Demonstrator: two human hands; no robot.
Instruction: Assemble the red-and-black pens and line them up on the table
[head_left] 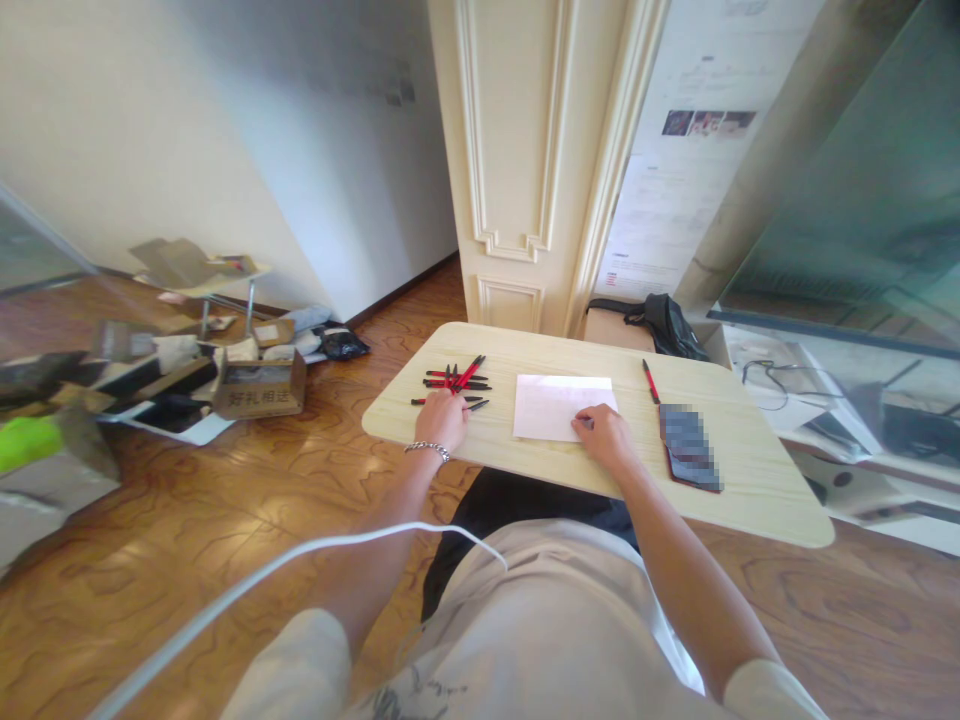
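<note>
My left hand [442, 420], with a chain bracelet [427, 450] at its wrist, is at a loose pile of red and black pens [472, 372] on the left of the table. Its fingers are closed, and a red pen stands up just past them; the fingertips are partly hidden. A white sheet of paper [551, 405] lies flat in the middle. On its lower right edge rests my right hand [604, 435], fingers curled together. A small dark spot shows at those fingers, and I cannot make out what it is.
Right of the paper lie a phone [690, 450] and a single red pen [650, 382] on the pale table [772, 500]. A white cable [300, 550] crosses in front of my left arm. Cardboard boxes [259, 390] clutter the floor at left; a black bag [667, 325] sits behind the table.
</note>
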